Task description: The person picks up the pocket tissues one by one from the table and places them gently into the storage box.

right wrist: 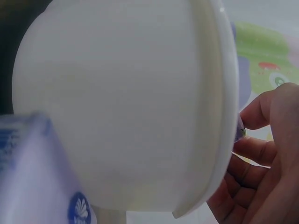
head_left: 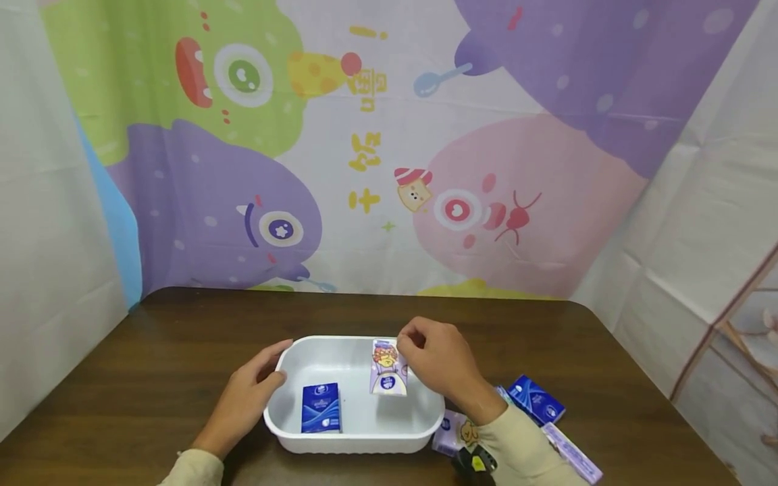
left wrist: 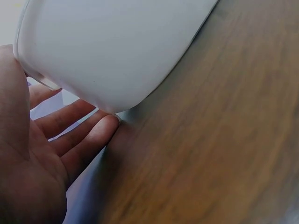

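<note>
A white plastic basin (head_left: 355,442) stands on the table. My left hand (head_left: 246,395) holds it at its left end, thumb at the rim and fingers spread along the outer wall. In the left wrist view those fingers (left wrist: 88,142) touch the basin wall (left wrist: 107,51) low down. Over the right part of the basin, my right hand (head_left: 440,354) pinches a pale purple tissue packet (head_left: 387,370) with a cartoon print by its upper right edge. Most of that packet is hidden behind the basin in the right wrist view. A blue tissue packet (head_left: 321,408) lies inside the basin at the left.
Right of the basin, partly under my right forearm, lie more tissue packets: a blue one (head_left: 537,399), a purple one on its side (head_left: 571,452) and a cartoon-printed one (head_left: 448,432). The brown table (head_left: 200,331) ends at a cartoon-printed curtain (head_left: 365,256).
</note>
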Demonstrator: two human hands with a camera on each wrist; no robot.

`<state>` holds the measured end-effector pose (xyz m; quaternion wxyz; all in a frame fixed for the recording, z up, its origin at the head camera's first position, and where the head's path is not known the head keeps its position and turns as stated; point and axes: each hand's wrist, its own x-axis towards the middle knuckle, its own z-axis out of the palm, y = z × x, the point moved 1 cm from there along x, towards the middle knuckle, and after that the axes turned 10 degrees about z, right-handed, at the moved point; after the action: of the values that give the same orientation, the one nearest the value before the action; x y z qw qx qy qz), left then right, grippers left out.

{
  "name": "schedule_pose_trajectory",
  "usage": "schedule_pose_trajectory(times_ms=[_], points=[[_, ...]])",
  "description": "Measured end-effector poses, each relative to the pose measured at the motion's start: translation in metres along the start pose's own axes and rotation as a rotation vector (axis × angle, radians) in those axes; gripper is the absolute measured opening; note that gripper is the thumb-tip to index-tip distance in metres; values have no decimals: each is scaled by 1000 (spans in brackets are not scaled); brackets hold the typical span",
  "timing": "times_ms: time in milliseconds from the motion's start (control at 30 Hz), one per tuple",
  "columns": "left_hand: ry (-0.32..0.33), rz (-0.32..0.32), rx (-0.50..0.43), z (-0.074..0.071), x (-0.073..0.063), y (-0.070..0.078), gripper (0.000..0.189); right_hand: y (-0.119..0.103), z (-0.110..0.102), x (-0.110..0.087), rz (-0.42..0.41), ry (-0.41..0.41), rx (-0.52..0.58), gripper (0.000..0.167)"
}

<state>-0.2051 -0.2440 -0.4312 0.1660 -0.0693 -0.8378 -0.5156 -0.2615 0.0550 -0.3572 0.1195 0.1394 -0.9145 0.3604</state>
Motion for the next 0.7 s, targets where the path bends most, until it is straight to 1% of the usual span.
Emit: schedule_pose_trajectory(times_ms=[167, 400, 567, 700], points=[[1, 5, 8, 0, 0, 0, 46, -3, 1, 0, -17, 7, 9, 8], [6, 8, -10, 0, -1, 1, 45, -5, 4, -2, -46, 7, 57, 9], [5, -3, -11, 1, -1, -1, 45, -5, 6, -2, -45, -5, 77, 9], [2, -6, -10, 1, 0, -1, 45, -7, 9, -3, -36, -31, 81, 9]])
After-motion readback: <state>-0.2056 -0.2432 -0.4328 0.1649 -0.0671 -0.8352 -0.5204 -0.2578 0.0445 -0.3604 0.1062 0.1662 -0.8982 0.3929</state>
